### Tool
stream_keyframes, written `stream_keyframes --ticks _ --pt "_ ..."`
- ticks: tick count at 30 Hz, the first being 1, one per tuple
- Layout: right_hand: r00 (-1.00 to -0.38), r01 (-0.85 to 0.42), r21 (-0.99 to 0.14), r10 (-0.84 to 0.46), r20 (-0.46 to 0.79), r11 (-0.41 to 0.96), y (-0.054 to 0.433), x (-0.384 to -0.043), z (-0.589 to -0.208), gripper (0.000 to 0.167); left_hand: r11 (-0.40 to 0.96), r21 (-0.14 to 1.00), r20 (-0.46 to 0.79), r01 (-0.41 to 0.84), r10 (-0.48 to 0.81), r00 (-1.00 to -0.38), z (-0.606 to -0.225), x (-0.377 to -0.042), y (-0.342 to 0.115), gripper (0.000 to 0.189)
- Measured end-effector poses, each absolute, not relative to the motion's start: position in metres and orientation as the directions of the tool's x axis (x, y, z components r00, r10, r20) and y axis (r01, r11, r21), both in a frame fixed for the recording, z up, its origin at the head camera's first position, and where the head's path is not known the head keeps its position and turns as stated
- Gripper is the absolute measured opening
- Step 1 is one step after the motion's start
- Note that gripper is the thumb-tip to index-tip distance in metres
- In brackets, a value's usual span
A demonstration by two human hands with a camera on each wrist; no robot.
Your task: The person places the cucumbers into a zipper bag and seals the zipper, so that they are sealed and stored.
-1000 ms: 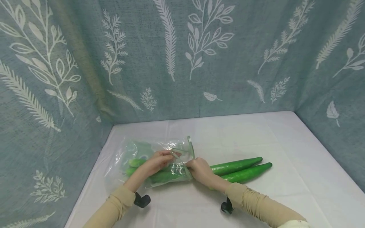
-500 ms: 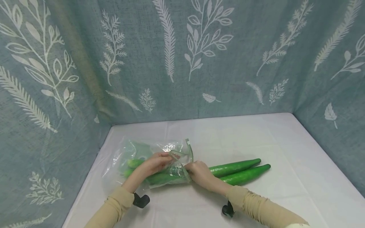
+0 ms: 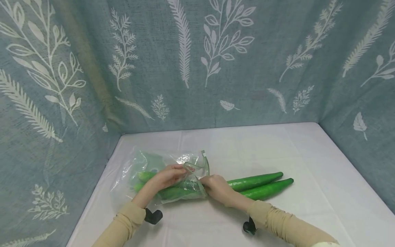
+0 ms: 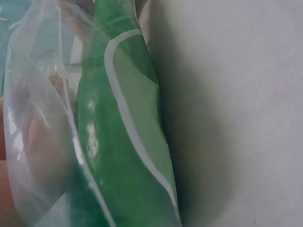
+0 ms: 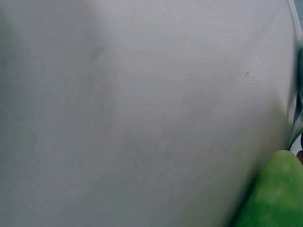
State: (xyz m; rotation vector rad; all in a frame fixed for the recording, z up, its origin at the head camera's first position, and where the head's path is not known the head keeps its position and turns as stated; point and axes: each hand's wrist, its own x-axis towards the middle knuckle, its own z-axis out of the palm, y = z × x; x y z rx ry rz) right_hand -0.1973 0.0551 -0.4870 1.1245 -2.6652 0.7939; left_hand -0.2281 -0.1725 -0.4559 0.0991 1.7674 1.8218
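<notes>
A clear zip bag [image 3: 182,157] lies on the left part of the table, with its green-edged mouth facing right and partly open. Inside it are two green cucumbers [image 3: 172,193], their pale ends toward the bag's bottom. My left hand [image 3: 168,177] lies over the bag and pinches the edge of its mouth; in the left wrist view its fingers show blurred through the plastic [image 4: 33,142]. With curled fingers my right hand [image 3: 217,188] grips the near side of the mouth, its fingertips hidden. Two more cucumbers, a rear one [image 3: 256,180] and a front one [image 3: 270,190], lie just beyond it.
A white cloth covers the table [image 3: 247,147]. Blue-green curtains [image 3: 197,103] with white leaf patterns stand along the back and both sides. A black wrist camera [image 3: 153,216] hangs under the left sleeve, another black camera [image 3: 249,226] under the right one.
The head view has shifted slightly. Both hands keep their hold on the bag's mouth, and the cucumbers lie where they were.
</notes>
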Motion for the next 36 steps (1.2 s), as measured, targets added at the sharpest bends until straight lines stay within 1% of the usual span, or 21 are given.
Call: stream_keyframes --ticks 9,14,22,28,36 --pt "-0.703 -0.701 -0.448 -0.644 0.302 0.555 0.058 -0.196 -0.483 0.028 0.034 0.92 -0.361 -0.39 0.458 -0.812 -0.454 -0.226 -0.174 0.04" --pt "-0.703 -0.698 -0.464 -0.647 0.296 0.546 0.061 -0.194 -0.48 0.03 0.009 0.918 -0.354 -0.398 0.473 -0.807 -0.455 -0.226 -0.175 0.041" --pt "-0.705 -0.692 -0.489 -0.64 0.305 0.53 0.072 -0.192 -0.48 0.029 0.005 0.92 -0.344 -0.393 0.492 -0.8 -0.455 -0.227 -0.177 0.03" --pt "-0.72 -0.668 -0.534 -0.63 0.289 0.518 0.081 -0.188 -0.478 0.034 0.027 0.924 -0.345 -0.382 0.496 -0.797 -0.456 -0.227 -0.178 0.032" --pt "-0.729 -0.661 -0.57 -0.6 0.331 0.488 0.094 -0.187 -0.483 0.037 0.013 0.927 -0.33 -0.376 0.507 -0.796 -0.457 -0.228 -0.179 0.025"
